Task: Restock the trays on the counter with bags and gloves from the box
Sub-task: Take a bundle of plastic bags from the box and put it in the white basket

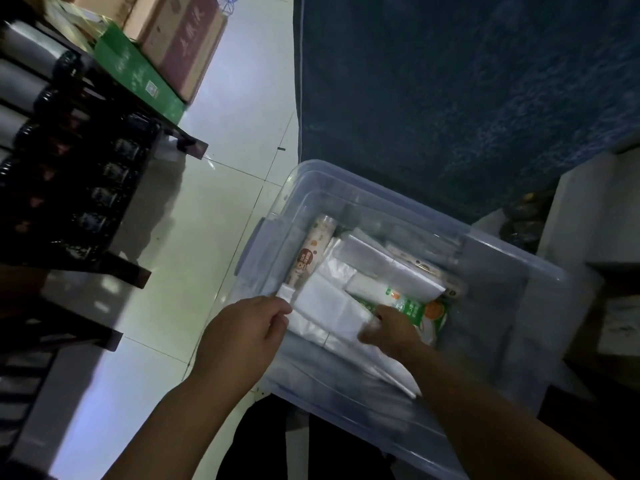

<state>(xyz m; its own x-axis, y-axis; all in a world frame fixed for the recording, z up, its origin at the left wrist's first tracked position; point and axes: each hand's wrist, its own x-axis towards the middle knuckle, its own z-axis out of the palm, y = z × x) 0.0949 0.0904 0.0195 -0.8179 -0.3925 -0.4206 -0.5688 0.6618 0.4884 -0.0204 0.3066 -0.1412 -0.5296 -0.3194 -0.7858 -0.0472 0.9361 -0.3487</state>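
A clear plastic box (540, 296) sits on the floor below me. Inside lie stacks of clear plastic bags (329, 306), a printed roll (311, 251) along the left wall and a green-and-white packet (419, 310). My left hand (249, 330) pinches the left end of the top bag stack. My right hand (391, 330) grips the right end of the same stack, partly covering the green packet. The stack lies in the box between both hands. No trays or counter are in view.
A dark rack (69, 188) with dark bottles stands on the left. Cardboard boxes (173, 36) and a green carton (138, 71) sit beyond it. A dark blue cloth (450, 81) hangs behind the box. Pale floor tiles (194, 237) lie between rack and box.
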